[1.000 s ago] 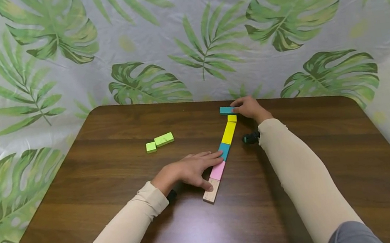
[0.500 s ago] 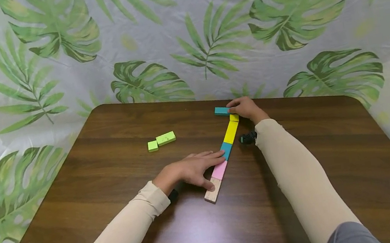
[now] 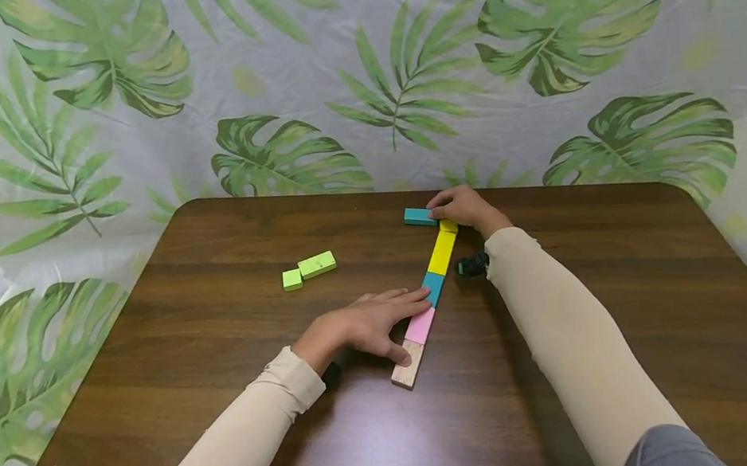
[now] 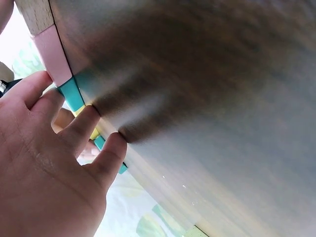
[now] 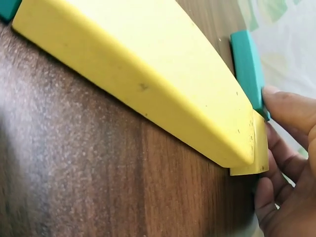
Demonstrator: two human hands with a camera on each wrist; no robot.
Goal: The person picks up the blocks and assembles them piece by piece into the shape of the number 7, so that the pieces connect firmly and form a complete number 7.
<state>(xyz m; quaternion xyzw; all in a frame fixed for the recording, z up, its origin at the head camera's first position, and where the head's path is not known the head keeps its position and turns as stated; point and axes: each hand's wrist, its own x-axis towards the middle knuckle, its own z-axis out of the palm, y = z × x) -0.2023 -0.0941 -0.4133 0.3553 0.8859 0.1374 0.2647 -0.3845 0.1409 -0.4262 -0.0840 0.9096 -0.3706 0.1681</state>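
A slanting row of flat blocks lies on the table: plain wood [image 3: 405,372], pink [image 3: 421,328], teal [image 3: 435,283], long yellow [image 3: 443,253] and a small yellow block [image 3: 448,226] at the far end. My left hand [image 3: 366,326] rests along the row, thumb on the wooden block and fingertips at the pink and teal ones. Beyond the row, my right hand [image 3: 466,208] pinches the right end of another teal block [image 3: 419,216]. In the right wrist view the thumb presses this teal block [image 5: 248,71], and other fingers are beside the small yellow block [image 5: 259,148].
Left of the row lie two lime green blocks, a small one [image 3: 292,280] and a longer one [image 3: 317,265], end to end. The brown table [image 3: 210,306] ends at the back against a leaf-patterned curtain [image 3: 274,54].
My right hand has slid the far teal block a little to the left, past the end of the row. My left hand has stayed in place on the row.
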